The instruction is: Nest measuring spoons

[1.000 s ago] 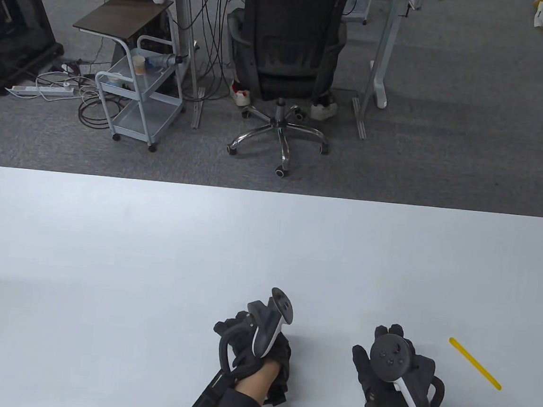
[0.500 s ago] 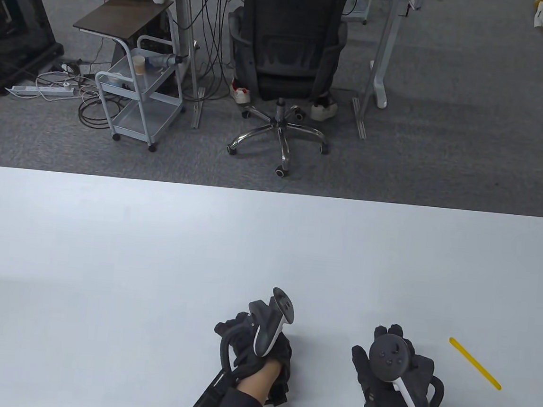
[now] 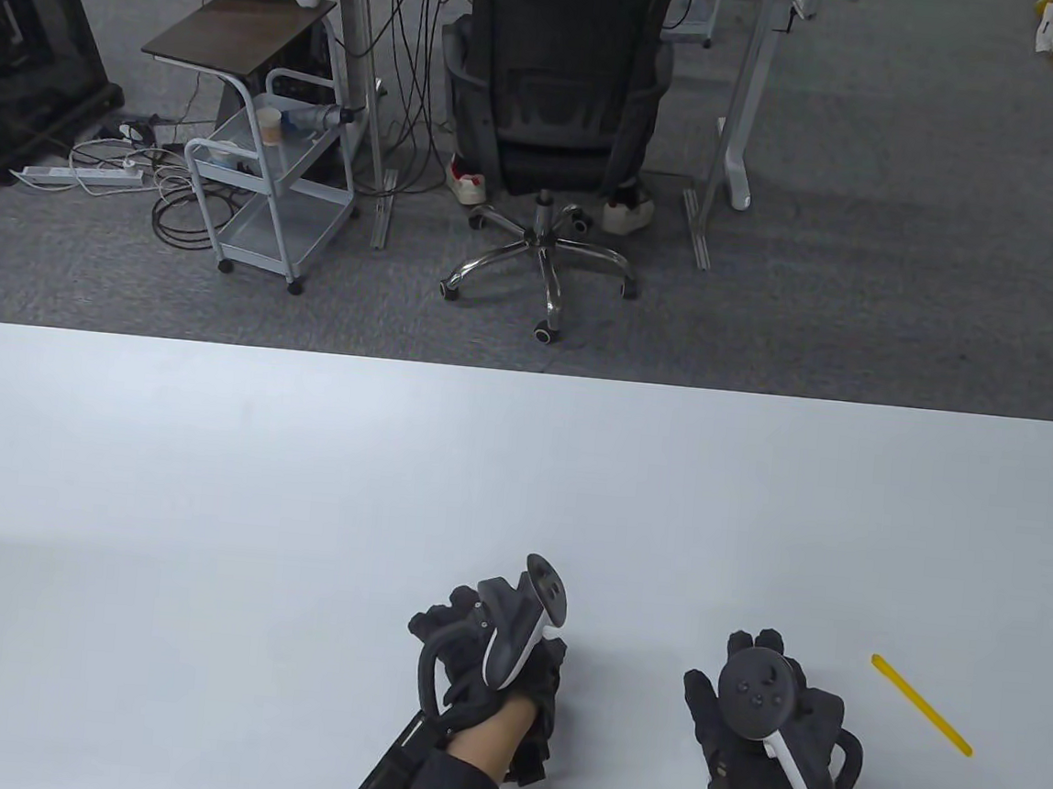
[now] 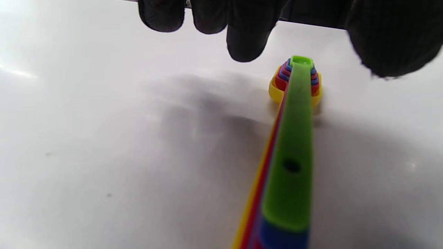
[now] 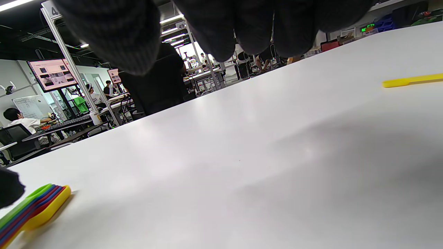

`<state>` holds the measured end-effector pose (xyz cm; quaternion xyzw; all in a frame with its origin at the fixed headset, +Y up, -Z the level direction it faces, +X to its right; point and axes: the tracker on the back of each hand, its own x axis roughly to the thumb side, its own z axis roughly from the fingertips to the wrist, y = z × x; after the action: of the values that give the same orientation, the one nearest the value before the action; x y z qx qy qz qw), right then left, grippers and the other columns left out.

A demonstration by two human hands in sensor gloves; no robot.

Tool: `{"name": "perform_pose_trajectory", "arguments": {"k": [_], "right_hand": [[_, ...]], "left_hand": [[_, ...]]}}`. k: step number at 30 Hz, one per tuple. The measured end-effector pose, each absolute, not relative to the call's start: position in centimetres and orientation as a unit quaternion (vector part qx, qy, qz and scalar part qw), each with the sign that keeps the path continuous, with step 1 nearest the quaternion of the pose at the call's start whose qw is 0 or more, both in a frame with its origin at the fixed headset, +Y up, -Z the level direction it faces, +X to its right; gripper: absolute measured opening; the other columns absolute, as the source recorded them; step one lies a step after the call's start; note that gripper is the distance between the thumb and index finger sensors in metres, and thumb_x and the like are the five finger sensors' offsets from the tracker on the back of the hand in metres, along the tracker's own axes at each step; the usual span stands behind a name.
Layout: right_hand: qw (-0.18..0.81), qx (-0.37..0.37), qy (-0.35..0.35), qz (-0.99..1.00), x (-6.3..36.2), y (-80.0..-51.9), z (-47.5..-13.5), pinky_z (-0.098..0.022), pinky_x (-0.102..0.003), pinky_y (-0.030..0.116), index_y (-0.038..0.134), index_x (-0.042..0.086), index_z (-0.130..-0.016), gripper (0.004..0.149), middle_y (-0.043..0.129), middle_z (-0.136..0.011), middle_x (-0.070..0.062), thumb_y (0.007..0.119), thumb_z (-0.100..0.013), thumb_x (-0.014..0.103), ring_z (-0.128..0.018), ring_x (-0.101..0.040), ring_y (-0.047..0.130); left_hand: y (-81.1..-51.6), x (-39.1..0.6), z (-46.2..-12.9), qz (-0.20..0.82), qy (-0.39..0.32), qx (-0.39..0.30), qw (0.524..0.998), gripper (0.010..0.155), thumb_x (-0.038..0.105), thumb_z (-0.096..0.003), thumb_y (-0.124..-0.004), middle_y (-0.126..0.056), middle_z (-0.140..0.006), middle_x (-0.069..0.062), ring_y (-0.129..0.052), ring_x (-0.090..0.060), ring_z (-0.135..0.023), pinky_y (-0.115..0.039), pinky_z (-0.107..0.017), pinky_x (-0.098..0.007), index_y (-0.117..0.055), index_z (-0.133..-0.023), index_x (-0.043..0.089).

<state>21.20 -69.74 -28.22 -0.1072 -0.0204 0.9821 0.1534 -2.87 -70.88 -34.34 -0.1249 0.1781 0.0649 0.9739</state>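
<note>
Spoons (image 4: 294, 138) lie stacked one inside another on the worktop (image 3: 298, 485) near its near edge, under the left hand (image 3: 490, 658): yellow at the bottom, then red, blue and green on top, bowls seated together and handles lined up. The nesting looks all but done. What may be left is the yellow stick (image 3: 921, 704) lying alone near the near right corner, well apart from the stack; whether it belongs to the set I cannot tell.

The left hand hovers over the stack with its fingers (image 4: 247, 41) spread loosely above the bowls and not touching them in the left wrist view; it grips nothing that shows. The right hand (image 3: 766, 710) sits near the near edge between the stack and the stick, fingers hanging loose, holding nothing visible.

Beyond the pale worktop lies grey carpet, then desks with hanging cables, a black office chair (image 3: 557, 93), and a small wheeled cart (image 3: 267, 197) on the left.
</note>
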Motion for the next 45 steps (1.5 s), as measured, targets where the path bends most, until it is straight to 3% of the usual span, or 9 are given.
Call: {"name": "perform_pose_trajectory", "arguments": {"k": [6, 25, 31, 45], "right_hand": [[0.153, -0.108, -0.020, 0.982, 21.2, -69.7, -28.2, -0.067, -0.069, 0.056, 0.065, 0.006, -0.108, 0.071, 0.056, -0.119, -0.030, 0.075, -0.052, 0.048, -0.098, -0.061, 0.065], [0.150, -0.111, -0.015, 0.982, 21.3, -69.7, -28.3, -0.067, -0.069, 0.055, 0.064, 0.007, -0.109, 0.071, 0.055, -0.120, -0.030, 0.075, -0.052, 0.048, -0.099, -0.061, 0.064], [0.149, -0.111, -0.014, 0.983, 21.2, -69.7, -28.3, -0.068, -0.069, 0.055, 0.064, 0.007, -0.109, 0.071, 0.055, -0.120, -0.030, 0.075, -0.052, 0.048, -0.099, -0.061, 0.064], [0.155, -0.106, -0.019, 0.982, 21.2, -69.7, -28.3, -0.068, -0.069, 0.055, 0.064, 0.007, -0.109, 0.071, 0.055, -0.120, -0.030, 0.075, -0.052, 0.048, -0.099, -0.060, 0.064]], "left_hand": [[-70.2, -3.9, -34.1, 0.054, 0.162, -0.108, 0.979, 0.090, 0.072, -0.0346, -0.085, -0.058, -0.120, -0.015, -0.062, -0.057, -0.110, -0.040, -0.078, -0.070, -0.074, -0.105, 0.017], [-69.1, -10.7, -33.2, -0.003, 0.127, -0.055, 0.990, 0.090, 0.073, -0.0378, -0.076, -0.054, -0.123, -0.011, -0.056, -0.055, -0.114, -0.032, -0.077, -0.074, -0.063, -0.112, 0.023], [-69.4, -13.2, -32.3, -0.011, 0.107, -0.045, 0.993, 0.089, 0.073, -0.0393, -0.072, -0.051, -0.124, -0.011, -0.052, -0.056, -0.115, -0.028, -0.075, -0.076, -0.060, -0.113, 0.025], [-71.4, -16.7, -30.1, -0.026, 0.060, -0.015, 0.998, 0.087, 0.072, -0.0398, -0.074, -0.052, -0.125, -0.010, -0.051, -0.054, -0.116, -0.026, -0.075, -0.077, -0.061, -0.113, 0.027]]}}
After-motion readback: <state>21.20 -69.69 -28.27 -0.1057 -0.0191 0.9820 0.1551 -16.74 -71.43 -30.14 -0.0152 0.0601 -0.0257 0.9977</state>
